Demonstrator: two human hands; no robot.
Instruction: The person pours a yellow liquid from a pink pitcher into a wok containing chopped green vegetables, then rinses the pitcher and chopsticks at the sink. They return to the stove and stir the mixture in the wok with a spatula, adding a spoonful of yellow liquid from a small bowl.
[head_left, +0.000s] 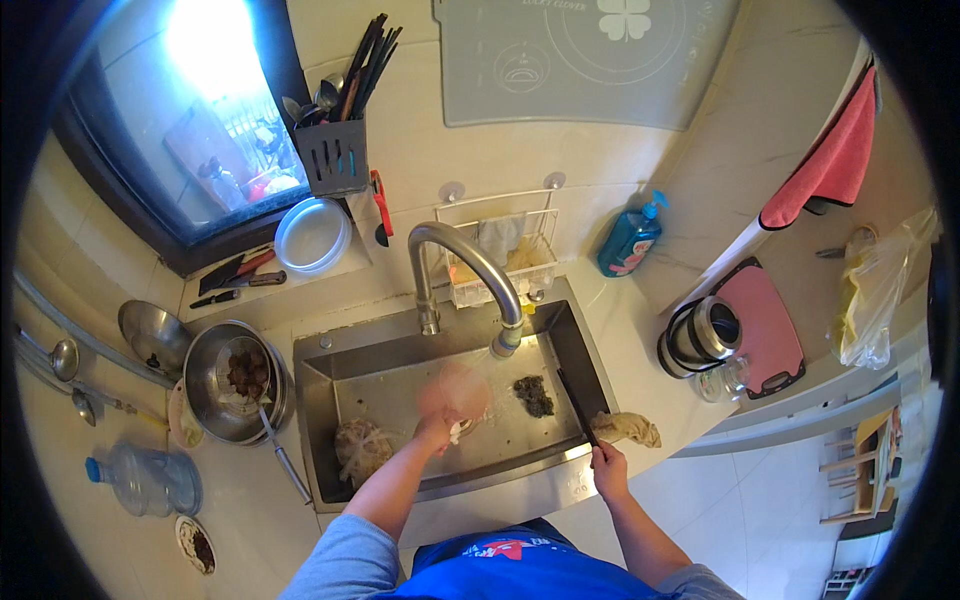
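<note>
My left hand (439, 431) grips a translucent pink bowl or dipper (454, 391) over the middle of the stainless steel sink (465, 469); motion blurs it. Something small and white shows at its fingers. In my right hand (609, 469) is a pair of dark chopsticks (576, 405), slanting across the sink's right wall. A dark, wet clump (534, 396) of what may be leaves lies on the sink floor between the hands. At the left end rests a knotted clear plastic bag (364, 450) with pale brown contents. Above the basin arches the faucet (472, 240).
Left of the sink stands a steel pot (202, 397) holding a strainer (247, 367) with brown chunks, its handle (289, 465) jutting forward. A beige cloth (628, 429) lies by my right hand. Behind are knives (255, 280), a wire rack (540, 281) and a blue soap bottle (630, 236).
</note>
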